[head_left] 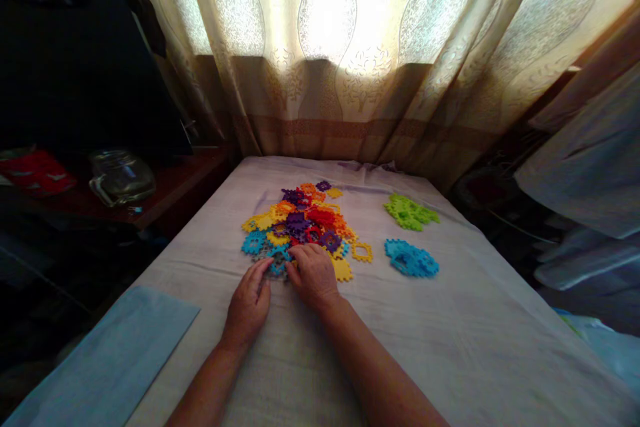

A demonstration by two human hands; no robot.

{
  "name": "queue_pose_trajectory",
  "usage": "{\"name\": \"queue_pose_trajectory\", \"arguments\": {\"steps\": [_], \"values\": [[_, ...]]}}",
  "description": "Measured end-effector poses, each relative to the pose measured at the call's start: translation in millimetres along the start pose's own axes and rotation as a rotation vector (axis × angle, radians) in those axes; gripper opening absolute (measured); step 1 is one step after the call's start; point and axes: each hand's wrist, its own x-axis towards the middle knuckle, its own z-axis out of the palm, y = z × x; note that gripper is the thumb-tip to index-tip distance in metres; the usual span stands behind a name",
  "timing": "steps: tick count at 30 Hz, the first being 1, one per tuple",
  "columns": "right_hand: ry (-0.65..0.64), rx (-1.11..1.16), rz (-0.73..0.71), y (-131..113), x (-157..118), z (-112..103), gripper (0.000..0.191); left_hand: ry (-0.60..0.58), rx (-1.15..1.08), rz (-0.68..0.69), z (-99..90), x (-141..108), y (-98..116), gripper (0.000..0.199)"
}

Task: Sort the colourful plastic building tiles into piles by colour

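1 mixed pile (305, 217) on cloth (450, 347) | left hand (249, 300), its 7 o'clock; right hand (315, 273), 6 | both grips: can't tell | 1 blue pile (411, 259), 4; 1 green pile (410, 212), 3

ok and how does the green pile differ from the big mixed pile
The green pile is a single colour, while the mixed pile has red, orange, yellow, purple and blue pieces. The green pile is smaller; the mixed pile spreads wider. No hand is at the green pile, but both hands are at the near edge of the mixed pile. Both are loose heaps of flat, notched pieces on the same cloth.
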Motion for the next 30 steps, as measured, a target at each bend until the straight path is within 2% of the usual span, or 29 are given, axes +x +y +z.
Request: {"name": "queue_pose_trajectory", "arguments": {"steps": [4,7,10,13,16,19,22,25,28,30], "values": [[-0.045,-0.022,0.107,-6.8,10.8,13.1,0.016,-0.004,-0.009,0.045,1.9,-0.4,-3.0,0.040],[0.002,0.047,0.190,-6.9,11.0,18.8,0.023,-0.018,-0.033,0.064,1.3,-0.1,-1.6,0.039],[0.070,0.200,0.228,2.7,8.8,14.2,0.026,-0.021,-0.065,0.045,-0.4,0.4,1.2,0.039],[0.168,0.322,0.277,32.5,3.2,-7.2,0.025,-0.009,-0.087,-0.010,-1.6,0.9,2.2,0.039],[0.220,0.312,0.449,82.2,-10.4,-43.3,0.030,0.002,-0.100,-0.087,-1.7,1.6,0.9,0.041],[0.265,0.171,0.687,134.2,-31.5,-81.0,0.036,0.003,-0.118,-0.151,-1.0,2.8,-1.1,0.043],[0.293,0.006,0.837,168.9,-51.4,-105.9,0.034,0.016,-0.131,-0.210,-0.8,3.9,-2.7,0.045],[0.270,-0.083,0.891,182.6,-62.2,-115.9,0.031,0.022,-0.132,-0.230,-1.4,3.3,-4.6,0.045],[0.234,-0.164,0.925,182.8,-64.3,-120.8,0.035,0.034,-0.091,-0.204,-1.2,2.4,-7.8,0.043],[0.277,-0.250,0.898,178.4,-61.8,-123.7,0.036,0.064,-0.029,-0.144,0.7,4.2,-10.0,0.042]]}}
